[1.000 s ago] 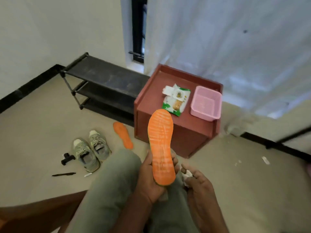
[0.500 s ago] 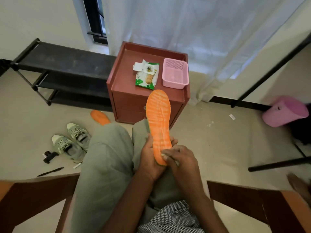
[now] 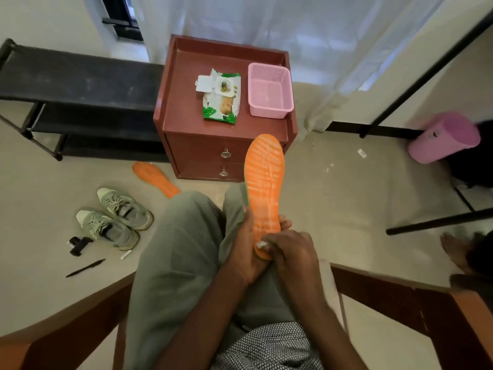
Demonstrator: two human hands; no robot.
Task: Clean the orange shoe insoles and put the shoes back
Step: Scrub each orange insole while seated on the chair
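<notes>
An orange insole (image 3: 264, 182) stands upright over my knees, ribbed side facing me. My left hand (image 3: 246, 249) grips its lower end from the left. My right hand (image 3: 292, 252) pinches a small white wipe (image 3: 262, 244) against the insole's heel. A second orange insole (image 3: 156, 178) lies on the floor by the cabinet, partly hidden behind my knee. The pair of grey-green shoes (image 3: 114, 217) sits on the floor to my left.
A red-brown cabinet (image 3: 184, 113) ahead carries a green wipes pack (image 3: 221, 96) and a pink basket (image 3: 269, 90). A black shoe rack (image 3: 80, 102) stands left of it. A pink bin (image 3: 444, 137) lies at the right. A black pen (image 3: 85, 268) and small black object (image 3: 78, 244) lie near the shoes.
My right hand has come up onto the insole's heel with the wipe. The camera has swung right and down, so the cabinet now sits ahead of me.
</notes>
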